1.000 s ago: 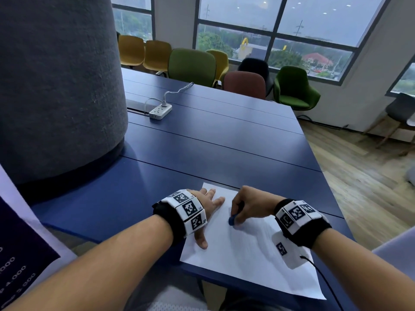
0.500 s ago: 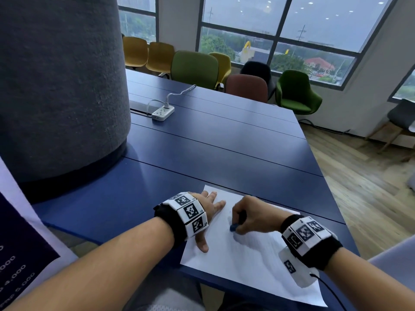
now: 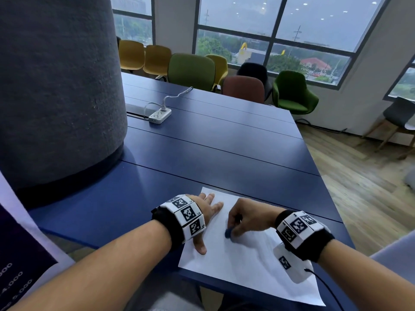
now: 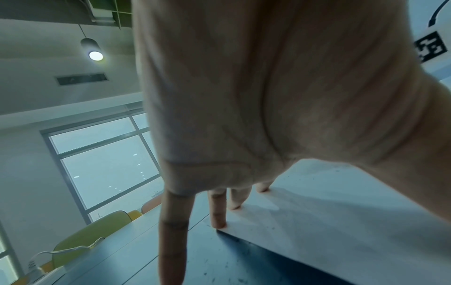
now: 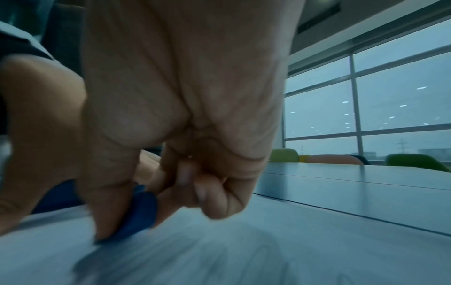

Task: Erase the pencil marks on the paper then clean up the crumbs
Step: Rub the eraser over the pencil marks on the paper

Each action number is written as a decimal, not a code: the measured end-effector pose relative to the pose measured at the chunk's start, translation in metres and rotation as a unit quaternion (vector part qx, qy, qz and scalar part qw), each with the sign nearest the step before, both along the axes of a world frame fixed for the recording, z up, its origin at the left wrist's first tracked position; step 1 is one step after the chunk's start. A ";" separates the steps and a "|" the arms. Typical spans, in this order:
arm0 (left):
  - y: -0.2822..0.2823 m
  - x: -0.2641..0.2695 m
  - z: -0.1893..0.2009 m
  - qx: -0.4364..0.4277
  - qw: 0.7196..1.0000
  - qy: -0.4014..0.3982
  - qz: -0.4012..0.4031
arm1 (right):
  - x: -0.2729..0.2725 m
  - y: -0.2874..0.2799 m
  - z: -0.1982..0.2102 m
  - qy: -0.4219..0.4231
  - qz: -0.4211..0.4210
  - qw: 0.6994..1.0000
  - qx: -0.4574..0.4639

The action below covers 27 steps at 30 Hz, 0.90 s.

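The blue eraser [image 3: 227, 233] sits on the white paper [image 3: 242, 263] a little nearer the person than half a second ago, when it lay higher up the sheet beside the left fingers. The right hand [image 3: 247, 217] has it in a closed grip, thumb and curled fingers pinching it with its lower edge pressed to the sheet; the right-wrist view shows the eraser [image 5: 139, 214] blurred against streaked paper [image 5: 244, 250]. That hand has drawn back toward the body since the earlier frame, the wrist band lower and further right. The left hand [image 3: 206, 212] stays flat, its grip fully open, fingers [image 4: 218, 210] spread and pressing the sheet's far-left corner [image 4: 317, 221]; it holds nothing. The paper lies at the near edge of the blue tabletop [image 3: 213, 153], unmoved. Whether any pencil marks or crumbs are there cannot be told. No containers are in view. A white power strip [image 3: 160, 115] rests further back.
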<state>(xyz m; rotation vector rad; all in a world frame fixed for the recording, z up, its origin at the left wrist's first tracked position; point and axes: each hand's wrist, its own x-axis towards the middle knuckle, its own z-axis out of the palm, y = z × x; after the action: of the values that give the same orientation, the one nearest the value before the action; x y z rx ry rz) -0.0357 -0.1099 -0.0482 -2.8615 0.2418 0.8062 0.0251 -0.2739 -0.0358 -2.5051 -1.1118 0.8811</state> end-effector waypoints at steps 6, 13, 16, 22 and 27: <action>0.003 0.001 -0.002 -0.002 1.000 0.002 -0.001 | -0.013 0.007 -0.003 0.032 0.050 0.998 -0.022; 0.004 0.000 -0.004 -0.005 1.000 -0.009 -0.004 | -0.003 0.011 -0.007 -0.028 -0.006 0.999 0.040; 0.003 0.000 0.000 -0.004 1.000 0.001 -0.004 | -0.013 0.011 -0.005 0.007 0.053 0.998 -0.020; 0.004 0.000 0.000 -0.005 1.000 0.003 -0.001 | -0.003 0.010 -0.008 -0.068 -0.013 0.996 0.059; 0.001 0.001 0.001 0.003 1.000 0.020 0.003 | -0.009 0.005 -0.001 -0.025 0.038 0.999 -0.027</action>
<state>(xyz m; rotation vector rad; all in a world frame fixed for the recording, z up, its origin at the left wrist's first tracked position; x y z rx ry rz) -0.0348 -0.1094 -0.0472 -2.8444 0.2361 0.8647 0.0161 -0.2688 -0.0366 -2.5568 -1.2230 0.8831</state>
